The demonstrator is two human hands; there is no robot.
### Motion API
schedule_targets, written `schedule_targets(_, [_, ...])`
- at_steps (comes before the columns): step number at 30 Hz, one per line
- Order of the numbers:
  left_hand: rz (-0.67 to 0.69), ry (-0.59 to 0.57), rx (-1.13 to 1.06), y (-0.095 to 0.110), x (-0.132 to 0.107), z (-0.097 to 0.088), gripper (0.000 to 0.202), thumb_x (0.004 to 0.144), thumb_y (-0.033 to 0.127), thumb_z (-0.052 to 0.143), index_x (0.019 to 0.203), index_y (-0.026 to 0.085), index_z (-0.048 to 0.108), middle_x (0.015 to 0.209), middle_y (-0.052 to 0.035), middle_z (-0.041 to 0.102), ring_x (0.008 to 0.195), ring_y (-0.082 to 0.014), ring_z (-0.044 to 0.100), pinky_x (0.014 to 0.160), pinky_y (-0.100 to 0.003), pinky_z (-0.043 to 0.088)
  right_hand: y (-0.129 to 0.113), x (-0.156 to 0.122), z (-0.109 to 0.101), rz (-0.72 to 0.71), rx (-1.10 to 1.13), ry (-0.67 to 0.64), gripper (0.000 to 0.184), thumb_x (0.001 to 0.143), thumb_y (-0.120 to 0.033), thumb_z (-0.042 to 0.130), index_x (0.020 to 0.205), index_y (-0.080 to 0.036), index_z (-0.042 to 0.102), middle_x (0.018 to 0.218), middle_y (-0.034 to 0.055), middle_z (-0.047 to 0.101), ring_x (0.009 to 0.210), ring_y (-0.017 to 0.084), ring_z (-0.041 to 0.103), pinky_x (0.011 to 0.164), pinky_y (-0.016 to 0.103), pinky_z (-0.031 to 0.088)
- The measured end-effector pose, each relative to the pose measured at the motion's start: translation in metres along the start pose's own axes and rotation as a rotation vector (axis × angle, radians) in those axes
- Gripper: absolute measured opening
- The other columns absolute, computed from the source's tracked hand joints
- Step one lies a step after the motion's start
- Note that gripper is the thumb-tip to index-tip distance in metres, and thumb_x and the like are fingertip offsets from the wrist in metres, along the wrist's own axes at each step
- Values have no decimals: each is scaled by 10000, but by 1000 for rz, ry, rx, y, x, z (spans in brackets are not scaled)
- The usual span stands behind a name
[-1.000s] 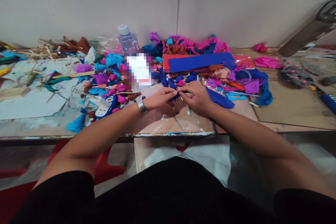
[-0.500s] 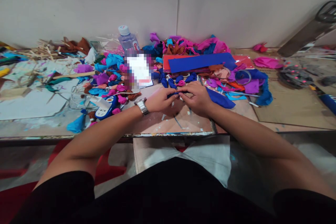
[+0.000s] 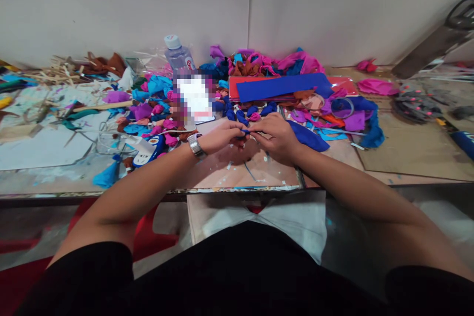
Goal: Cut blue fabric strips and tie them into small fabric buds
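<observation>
My left hand (image 3: 223, 137), with a metal watch (image 3: 194, 144) on the wrist, pinches a small piece of blue crepe paper (image 3: 246, 132). From the other side my right hand (image 3: 276, 137) pinches the same piece, fingertips almost meeting; most of it is hidden by the fingers. Beside my right hand a wider blue paper strip (image 3: 309, 137) lies on the table, partly covered by the hand. Just beyond the fingers sit several knotted blue paper pieces (image 3: 242, 117) and a pink one (image 3: 254, 117).
A phone (image 3: 196, 98) leans near a plastic bottle (image 3: 179, 54). Left of my hands are a power strip (image 3: 148, 152) with cables, heaped coloured paper and green-handled pliers (image 3: 79, 117). Behind lie a long blue sheet (image 3: 283, 86) and a tape roll (image 3: 342, 107); cardboard (image 3: 418, 145) covers the right.
My left hand has rolled slightly, its fingers now curled under the blue crepe paper. Both hands stay together at the same spot; the view has shifted a little.
</observation>
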State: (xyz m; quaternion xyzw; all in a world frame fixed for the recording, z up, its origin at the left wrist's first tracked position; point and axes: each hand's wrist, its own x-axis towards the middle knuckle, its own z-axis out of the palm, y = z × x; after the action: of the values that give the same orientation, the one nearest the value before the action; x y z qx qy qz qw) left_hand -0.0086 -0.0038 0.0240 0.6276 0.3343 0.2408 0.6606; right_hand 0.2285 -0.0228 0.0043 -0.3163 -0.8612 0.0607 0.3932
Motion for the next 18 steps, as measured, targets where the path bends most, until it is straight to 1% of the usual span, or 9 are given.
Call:
schedule_targets(3, [-3, 8, -39, 0, -1, 1, 374, 936, 511, 746, 882, 143, 716, 833, -62, 721, 692, -146, 696, 675, -283, 600, 0, 0, 0, -25, -9, 0, 182, 1086, -384, 644, 1104, -303, 806, 1069, 32, 870, 1016, 261, 769, 967, 483, 458])
schedule_targets(5, [9, 3, -12, 0, -2, 2, 411, 946, 541, 757, 871, 142, 695, 784, -41, 698, 650, -128, 677, 656, -263, 588, 0, -1, 1, -40, -18, 13, 176, 1085, -378, 651, 1112, -297, 804, 1070, 34, 870, 1023, 262, 770, 965, 480, 459])
schedule_targets(7, [23, 1, 32, 1, -3, 2, 401, 941, 522, 782, 864, 143, 676, 781, -20, 679, 641, -111, 671, 656, -246, 582, 0, -1, 1, -37, -32, 17, 173, 1081, -375, 661, 1130, -291, 803, 1078, 40, 869, 1033, 267, 770, 957, 476, 460])
schedule_targets(10, [20, 20, 53, 3, -4, 3, 367, 953, 486, 778, 867, 146, 672, 807, -12, 674, 663, -107, 681, 675, -246, 591, 0, -1, 1, -6, -53, 5, 176, 1077, -367, 661, 1152, -294, 803, 1081, 47, 866, 1035, 275, 764, 963, 481, 458])
schedule_targets(15, [-30, 11, -107, 2, -2, 2, 324, 940, 429, 788, 830, 141, 689, 684, 10, 611, 616, -113, 662, 646, -242, 580, -2, -1, 0, -9, -51, 0, 164, 1062, -373, 687, 1158, -298, 797, 1079, 46, 865, 1035, 278, 767, 964, 484, 456])
schedule_targets(18, [-45, 10, -176, 1, -1, 2, 283, 923, 379, 809, 827, 135, 702, 687, 9, 620, 605, -109, 660, 641, -239, 586, -2, 0, 0, -37, -49, 21, 165, 1081, -379, 667, 1132, -292, 798, 1052, 39, 868, 1015, 268, 772, 943, 475, 455])
